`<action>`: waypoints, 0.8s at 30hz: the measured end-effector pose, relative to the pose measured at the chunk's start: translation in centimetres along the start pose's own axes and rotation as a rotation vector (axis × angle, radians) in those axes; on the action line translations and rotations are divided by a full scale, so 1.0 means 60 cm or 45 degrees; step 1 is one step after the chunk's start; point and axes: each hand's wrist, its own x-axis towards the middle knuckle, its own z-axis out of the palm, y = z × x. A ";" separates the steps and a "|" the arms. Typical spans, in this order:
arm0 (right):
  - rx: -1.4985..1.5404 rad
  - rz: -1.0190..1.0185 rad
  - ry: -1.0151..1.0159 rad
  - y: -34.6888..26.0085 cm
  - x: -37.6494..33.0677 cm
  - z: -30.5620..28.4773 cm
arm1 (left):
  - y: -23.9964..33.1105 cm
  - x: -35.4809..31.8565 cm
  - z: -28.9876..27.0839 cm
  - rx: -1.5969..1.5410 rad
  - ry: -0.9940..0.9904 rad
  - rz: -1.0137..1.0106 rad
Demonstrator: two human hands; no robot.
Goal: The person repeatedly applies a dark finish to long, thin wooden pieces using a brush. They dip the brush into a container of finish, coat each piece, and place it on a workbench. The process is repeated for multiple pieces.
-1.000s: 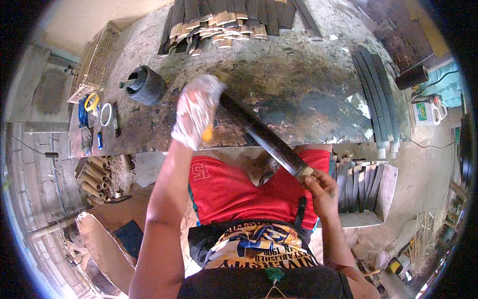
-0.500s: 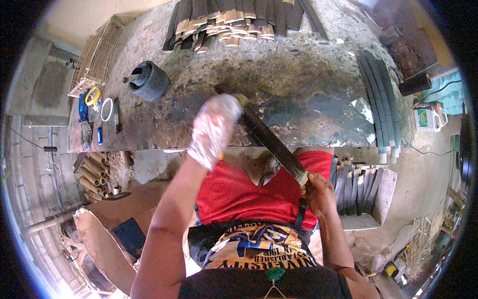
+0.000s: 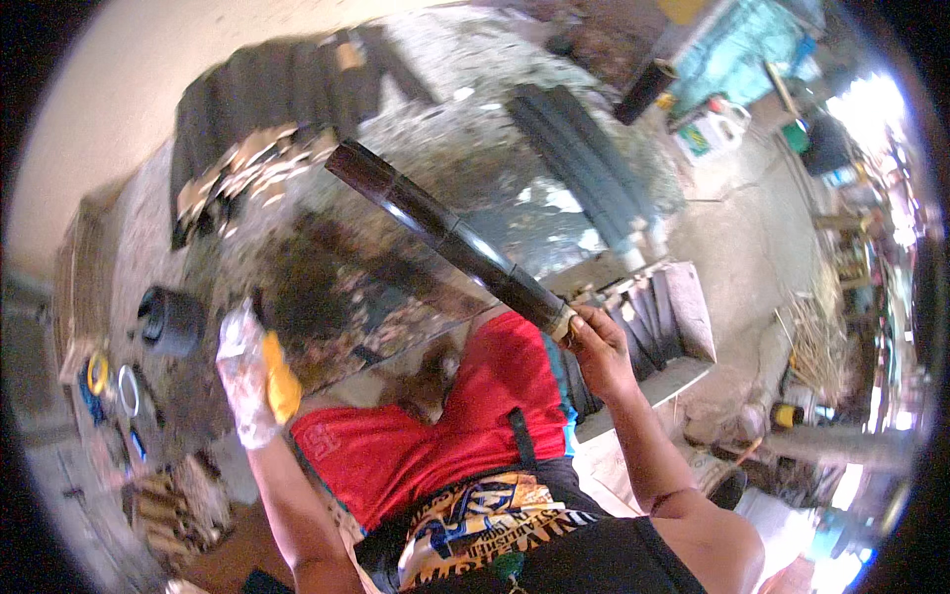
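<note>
My right hand (image 3: 599,346) pinches the pale near end of a long, dark, glossy bamboo slat (image 3: 450,238). The slat slants up to the left, and its far end is held out over the worktable (image 3: 267,287). My left hand (image 3: 242,371), wrapped in clear plastic, is apart from the slat, near the table's front edge. A yellow cloth or sponge (image 3: 281,378) is gripped in it; blur hides which of the two. Beyond that hand stands a dark round pot (image 3: 170,322).
Dark slats (image 3: 277,89) lie stacked at the far left, and a row of several more (image 3: 569,163) at the table's right. A pale box (image 3: 688,297) of slats stands below the right edge. A white jug (image 3: 708,134) is farther right.
My left hand has come off the slat and moved left. The slat has been raised, its surface now shiny in the light. The whole view has turned toward the right.
</note>
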 end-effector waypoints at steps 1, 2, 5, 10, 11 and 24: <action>0.020 -0.004 0.087 -0.011 0.007 -0.013 | 0.001 -0.010 -0.001 -0.022 0.045 -0.223; 0.062 -0.048 0.125 -0.021 0.015 -0.025 | -0.003 -0.019 -0.005 -0.328 -0.077 -0.251; 0.238 -0.089 0.229 -0.058 0.033 -0.064 | -0.039 -0.043 -0.022 -0.224 0.079 -0.434; 0.188 -0.198 0.450 -0.121 0.076 -0.125 | -0.114 -0.071 -0.061 -0.253 0.080 -0.350; 0.218 -0.241 0.506 -0.132 0.085 -0.134 | -0.121 -0.075 -0.068 -0.397 0.045 -0.436; -0.957 -0.178 0.759 -0.149 0.170 -0.216 | -0.067 -0.062 -0.014 -0.461 0.155 -0.226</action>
